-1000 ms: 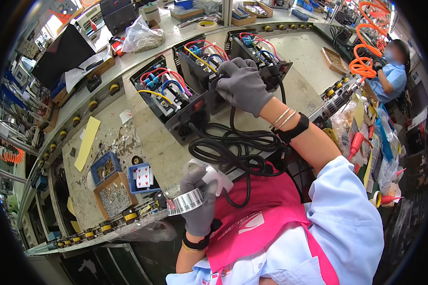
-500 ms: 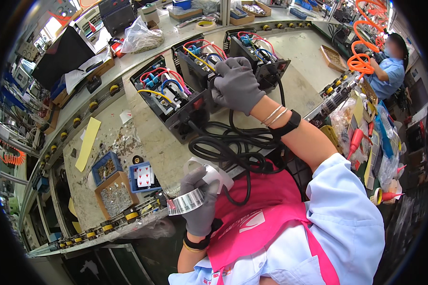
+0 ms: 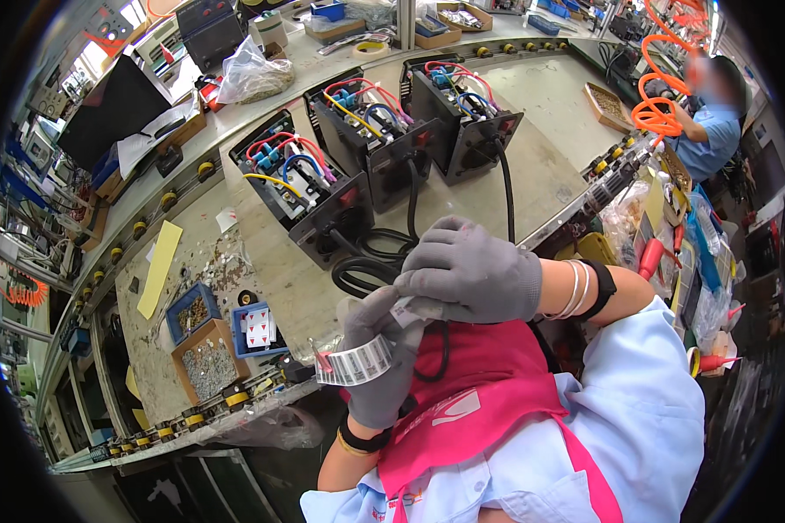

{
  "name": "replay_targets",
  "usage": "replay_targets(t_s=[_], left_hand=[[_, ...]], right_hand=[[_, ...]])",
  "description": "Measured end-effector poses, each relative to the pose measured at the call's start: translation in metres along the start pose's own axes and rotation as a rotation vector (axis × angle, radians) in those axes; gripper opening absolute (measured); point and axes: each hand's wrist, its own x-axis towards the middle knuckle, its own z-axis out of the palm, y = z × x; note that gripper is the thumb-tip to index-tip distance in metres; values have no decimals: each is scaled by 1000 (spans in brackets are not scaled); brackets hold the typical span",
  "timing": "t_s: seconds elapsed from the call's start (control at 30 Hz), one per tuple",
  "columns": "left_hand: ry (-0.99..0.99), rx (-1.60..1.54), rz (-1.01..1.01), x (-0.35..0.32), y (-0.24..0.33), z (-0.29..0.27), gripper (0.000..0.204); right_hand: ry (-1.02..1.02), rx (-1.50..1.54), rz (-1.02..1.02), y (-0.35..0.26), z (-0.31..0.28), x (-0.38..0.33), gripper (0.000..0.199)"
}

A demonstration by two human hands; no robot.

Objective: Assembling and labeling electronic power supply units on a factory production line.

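Note:
My left hand (image 3: 382,383), in a grey glove, is closed around a strip of printed labels (image 3: 355,364) whose looped end hangs out to the left. My right hand (image 3: 484,272), gloved the same way, has come against the left one. Its fingers pinch a small white label (image 3: 404,311) at the strip's upper part; the fingertips are partly hidden. Beyond both hands stand three black open-topped electrical units in a row: a left unit (image 3: 330,218), a middle unit (image 3: 401,166) and a right unit (image 3: 484,144). Coloured wires show inside them. Black power cables (image 3: 362,275) lie coiled just past my hands.
On the left are a blue bin of small parts (image 3: 192,309), a cardboard box of metal pieces (image 3: 208,364), a blue tray with label sheets (image 3: 259,329) and a yellow strip (image 3: 160,270). Orange coiled hose (image 3: 658,118) hangs at right, near a co-worker (image 3: 713,131).
My right hand has come back from the middle unit toward me and down to the label strip in my left hand. The label strip's white backing loop is now mostly covered by my fingers.

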Motion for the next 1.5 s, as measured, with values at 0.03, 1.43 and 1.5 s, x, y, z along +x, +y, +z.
replay_targets(t_s=[0.03, 1.43, 1.5], left_hand=[[-1, -97, -54, 0, 3, 3, 45], [5, -150, -295, -12, -9, 8, 37], [1, -153, -301, -13, -11, 8, 38]], right_hand=[[-4, -33, -9, 0, -1, -1, 28], [345, -634, 437, 161, -29, -50, 12], [368, -633, 421, 166, -28, -52, 13]])
